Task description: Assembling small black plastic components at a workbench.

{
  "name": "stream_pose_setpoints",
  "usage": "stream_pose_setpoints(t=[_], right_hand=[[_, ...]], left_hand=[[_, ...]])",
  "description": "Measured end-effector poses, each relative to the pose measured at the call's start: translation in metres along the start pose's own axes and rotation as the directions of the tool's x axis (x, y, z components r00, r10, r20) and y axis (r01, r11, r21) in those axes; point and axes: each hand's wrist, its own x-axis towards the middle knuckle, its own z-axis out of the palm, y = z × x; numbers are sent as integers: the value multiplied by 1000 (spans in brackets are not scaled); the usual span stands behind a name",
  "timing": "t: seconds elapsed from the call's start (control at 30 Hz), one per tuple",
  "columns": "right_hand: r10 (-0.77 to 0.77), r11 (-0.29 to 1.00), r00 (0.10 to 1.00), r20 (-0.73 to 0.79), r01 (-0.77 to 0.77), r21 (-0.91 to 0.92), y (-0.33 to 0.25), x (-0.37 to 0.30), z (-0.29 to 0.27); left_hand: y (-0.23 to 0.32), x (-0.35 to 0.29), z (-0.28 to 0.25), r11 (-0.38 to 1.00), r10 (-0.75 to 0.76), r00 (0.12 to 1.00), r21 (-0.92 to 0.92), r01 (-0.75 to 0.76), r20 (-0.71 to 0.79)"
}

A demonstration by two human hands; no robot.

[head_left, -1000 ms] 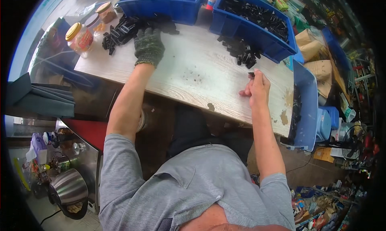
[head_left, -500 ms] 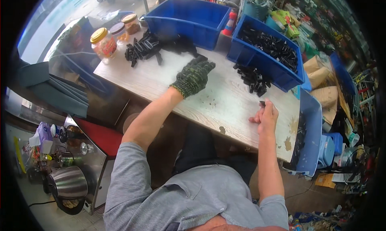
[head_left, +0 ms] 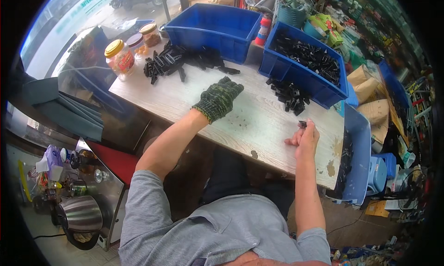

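My left hand (head_left: 219,97), in a dark green mottled knit glove, is over the middle of the table with its fingers curled under. Whatever they hold, if anything, is hidden. Just beyond its knuckles lies a black plastic piece (head_left: 229,70), at the end of a spread pile of long black pieces (head_left: 169,57). My bare right hand (head_left: 305,141) is at the right part of the table, pinching a small black plastic part (head_left: 303,124) between thumb and forefinger. A heap of short black parts (head_left: 289,97) lies a little beyond it.
Behind the long pieces stands a blue bin (head_left: 212,32). Another blue bin (head_left: 303,64), full of black parts, is at the back right. Lidded jars (head_left: 120,58) stand at the table's left end. A lighter blue tub (head_left: 357,155) sits against the right edge.
My left hand has drawn back toward me, away from the long black pieces, uncovering the one at the pile's end. My right hand, still pinching the small part, has barely moved.
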Motion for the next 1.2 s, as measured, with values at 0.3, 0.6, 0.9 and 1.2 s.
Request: stream_pose_setpoints(t=[0.3,0.6,0.9,1.2], right_hand=[[17,1000,999,-40,-16,12,1,-1,-5],[-20,999,1000,11,20,43,2,0,0],[-1,999,1000,-9,2,47,-2,-5,2],[-27,995,1000,-13,28,93,4,-7,8]], left_hand=[[13,5,-11,996,-17,999,-87,14,-32],[-2,-1,0,994,-66,981,72,80,-181],[3,-27,0,991,-69,882,70,115,-466],[92,-30,16,861,-163,942,-509,-10,-295]])
